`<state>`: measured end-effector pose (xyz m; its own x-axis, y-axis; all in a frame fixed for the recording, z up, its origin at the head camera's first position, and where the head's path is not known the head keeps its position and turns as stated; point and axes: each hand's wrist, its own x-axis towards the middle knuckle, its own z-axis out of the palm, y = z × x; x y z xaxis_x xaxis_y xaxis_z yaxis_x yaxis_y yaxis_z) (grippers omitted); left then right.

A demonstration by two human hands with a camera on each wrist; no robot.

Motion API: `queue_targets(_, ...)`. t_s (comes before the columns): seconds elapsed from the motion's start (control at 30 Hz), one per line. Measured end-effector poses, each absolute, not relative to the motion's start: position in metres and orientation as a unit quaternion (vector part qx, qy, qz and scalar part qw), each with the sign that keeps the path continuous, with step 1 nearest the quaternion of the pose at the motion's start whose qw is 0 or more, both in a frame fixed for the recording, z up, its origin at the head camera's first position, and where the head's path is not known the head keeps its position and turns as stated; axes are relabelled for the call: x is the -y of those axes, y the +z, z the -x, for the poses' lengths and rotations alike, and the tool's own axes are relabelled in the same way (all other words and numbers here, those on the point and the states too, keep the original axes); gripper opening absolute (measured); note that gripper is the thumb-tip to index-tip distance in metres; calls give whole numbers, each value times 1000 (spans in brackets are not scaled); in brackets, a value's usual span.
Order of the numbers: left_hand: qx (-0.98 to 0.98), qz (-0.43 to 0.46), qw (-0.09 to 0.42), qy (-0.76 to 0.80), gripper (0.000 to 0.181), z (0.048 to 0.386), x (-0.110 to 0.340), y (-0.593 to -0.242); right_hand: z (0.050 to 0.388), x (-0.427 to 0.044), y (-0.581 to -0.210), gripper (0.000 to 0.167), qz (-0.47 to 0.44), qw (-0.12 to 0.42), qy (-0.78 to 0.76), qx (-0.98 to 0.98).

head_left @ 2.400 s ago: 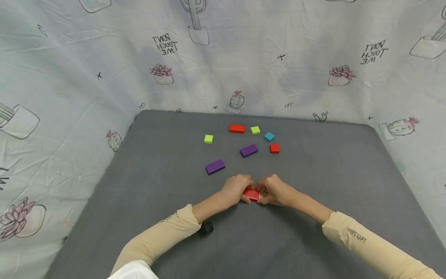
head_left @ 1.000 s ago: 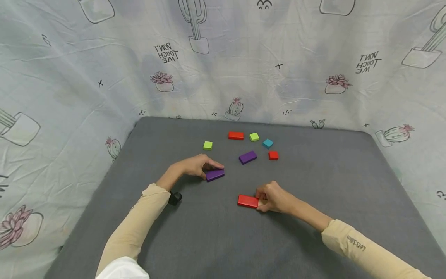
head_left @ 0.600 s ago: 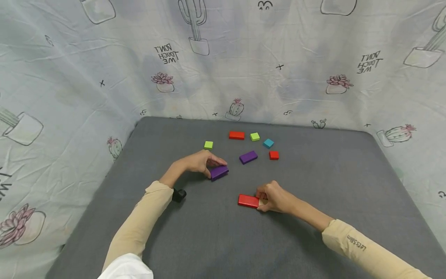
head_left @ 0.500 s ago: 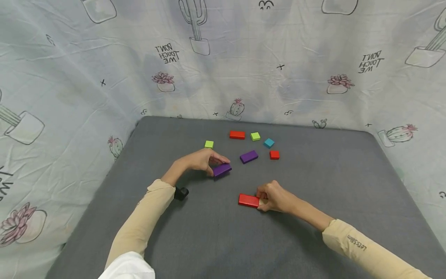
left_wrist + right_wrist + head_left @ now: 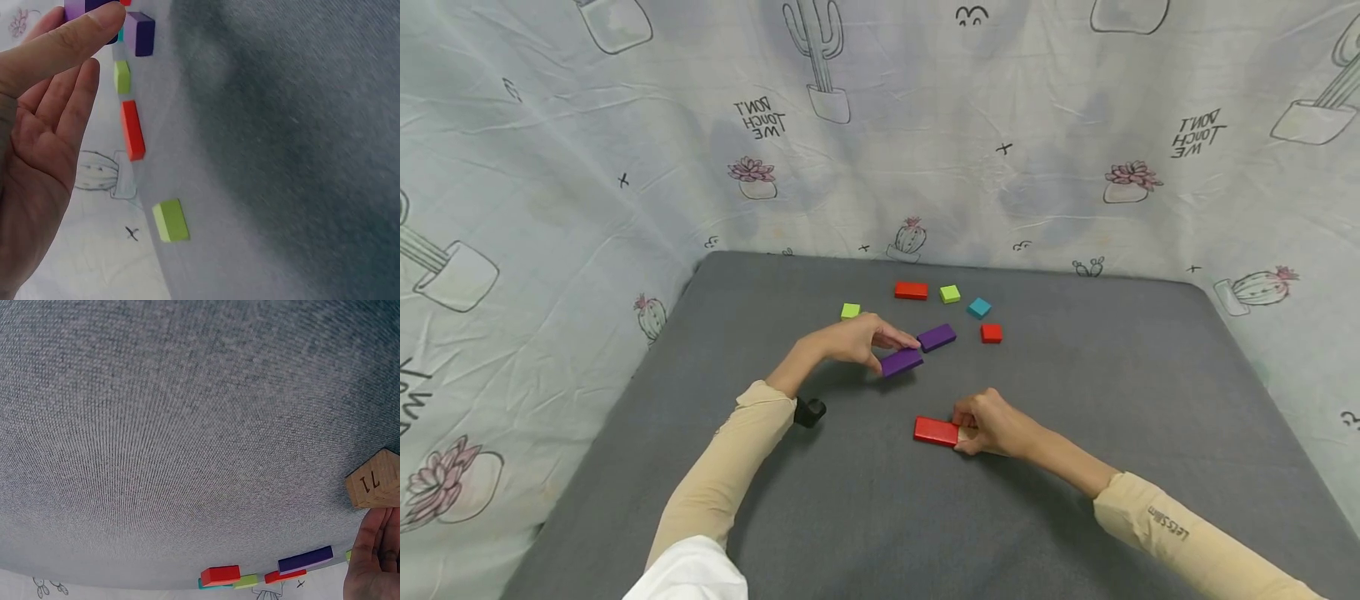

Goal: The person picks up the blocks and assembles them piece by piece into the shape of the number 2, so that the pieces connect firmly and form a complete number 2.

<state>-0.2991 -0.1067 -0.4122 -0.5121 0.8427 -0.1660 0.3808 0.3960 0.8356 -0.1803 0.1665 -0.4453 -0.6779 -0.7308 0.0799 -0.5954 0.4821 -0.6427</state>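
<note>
My left hand (image 5: 857, 337) pinches a purple block (image 5: 902, 362) between thumb and fingers, held above the cloth. The same block (image 5: 94, 9) shows at the top of the left wrist view, partly behind the thumb. A second purple block (image 5: 936, 337) lies just beyond it. My right hand (image 5: 996, 423) grips a wooden block at the right end of a red block (image 5: 936, 431). In the right wrist view the wooden block (image 5: 374, 481) bears the marking "71". Fingers hide part of it in the head view.
Toward the back of the grey cloth (image 5: 1075, 367) lie a red block (image 5: 912, 291), two lime blocks (image 5: 950, 293), a blue block (image 5: 979, 307) and a small red block (image 5: 991, 333). A patterned curtain (image 5: 1037, 100) hangs behind.
My left hand has left the red block, taken hold of the nearer purple block, lifted it and moved it rightward. My right hand remains at the wooden block.
</note>
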Motion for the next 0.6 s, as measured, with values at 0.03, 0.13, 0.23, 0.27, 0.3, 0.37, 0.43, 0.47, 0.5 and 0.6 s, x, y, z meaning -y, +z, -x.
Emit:
queue_targets(0.03,-778,-393,301,386,70,299,105,-411,180,-167,-445,19,387,104,-328,-855)
queue_targets(0.13,-773,-397,307,389,70,298,99,-409,180,-167,-445,19,383,106,-325,-858)
queue_targets(0.23,-773,-400,309,384,70,297,94,-409,180,-167,-445,19,383,105,-322,-859)
queue_targets(0.27,-772,-401,310,383,70,297,92,-408,179,-167,-445,19,383,104,-322,-860)
queue_targets(0.3,-772,-403,311,381,70,297,90,-408,179,-167,-446,20,383,103,-321,-860)
queue_targets(0.37,-771,-408,313,377,70,296,87,-408,179,-167,-446,20,384,103,-321,-860)
queue_targets(0.43,-769,-410,316,376,70,296,84,-407,179,-167,-446,20,385,104,-322,-859)
queue_targets(0.47,-768,-411,317,376,70,296,82,-407,180,-167,-446,20,385,104,-321,-859)
queue_targets(0.5,-767,-411,318,375,69,295,81,-407,180,-167,-446,20,386,104,-320,-859)
queue_targets(0.6,-768,-410,318,376,69,295,78,-407,181,-166,-445,20,387,103,-319,-859)
